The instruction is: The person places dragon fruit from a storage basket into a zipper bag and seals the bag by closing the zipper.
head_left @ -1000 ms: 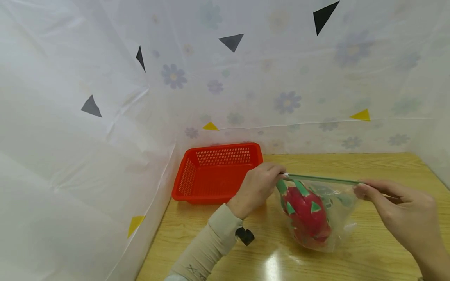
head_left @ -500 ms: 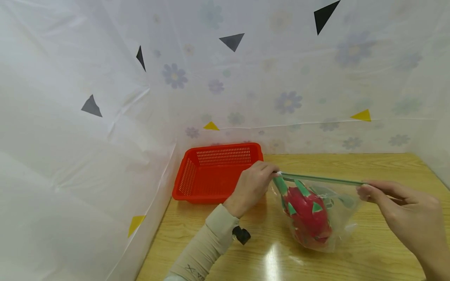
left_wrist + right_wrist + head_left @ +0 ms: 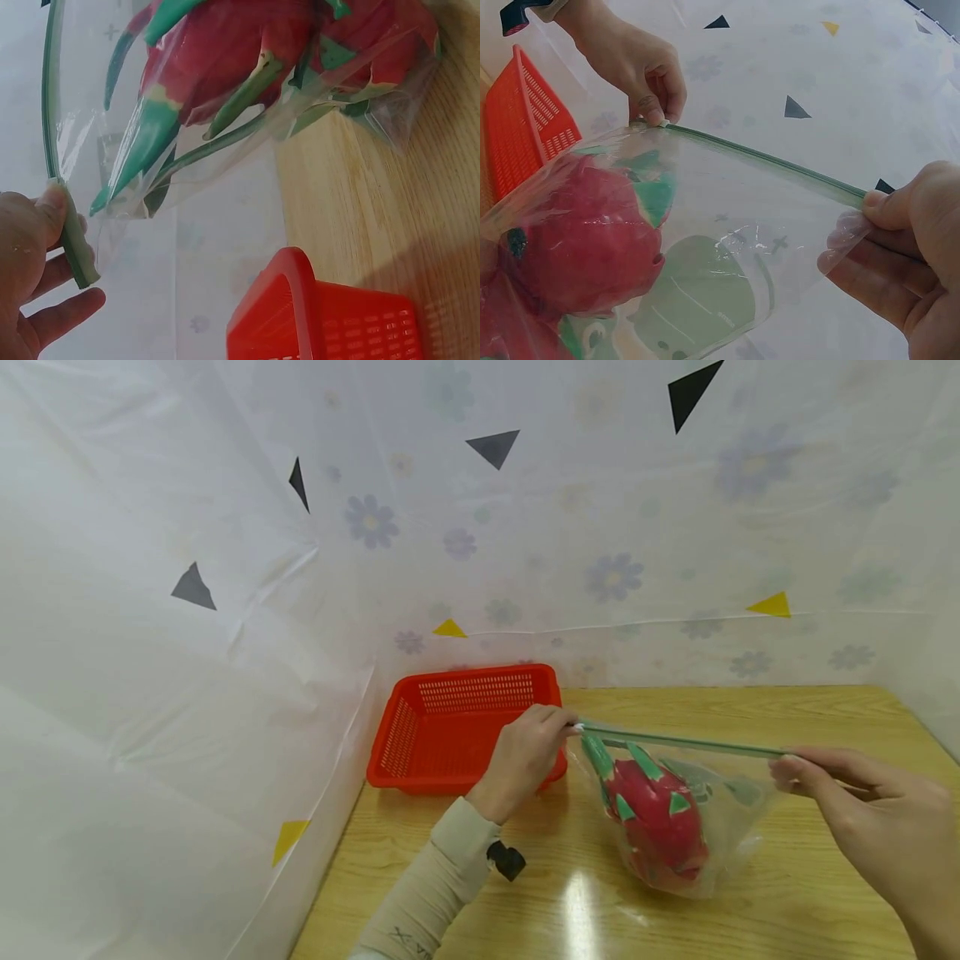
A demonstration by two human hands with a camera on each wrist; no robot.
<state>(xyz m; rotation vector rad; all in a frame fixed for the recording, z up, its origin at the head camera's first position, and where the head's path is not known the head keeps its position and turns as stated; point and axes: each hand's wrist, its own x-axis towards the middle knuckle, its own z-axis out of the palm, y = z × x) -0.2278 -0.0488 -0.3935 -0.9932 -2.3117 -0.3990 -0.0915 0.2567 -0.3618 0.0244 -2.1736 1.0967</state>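
A clear zip bag (image 3: 731,814) with a green zip strip (image 3: 690,742) hangs between my hands, its lower part low over the table. Inside is a red dragon fruit (image 3: 656,806) with green scales; more red shows beneath it in the left wrist view, and I cannot tell whether that is a second fruit. My left hand (image 3: 522,756) pinches the small white slider (image 3: 662,124) at the strip's left end. At the right end, my right hand (image 3: 877,814) grips the strip and bag corner between thumb and fingers. Printed green leaf shapes (image 3: 697,292) show on the bag.
A red plastic basket (image 3: 450,752) with slotted walls stands at the back left of the wooden table (image 3: 712,703), partly behind my left hand. White flowered sheeting (image 3: 525,560) with black and yellow triangles encloses the table at back and sides.
My left hand has moved left along with the white slider, towards the basket. The right hand has shifted slightly right, and more of the green strip shows between the hands.
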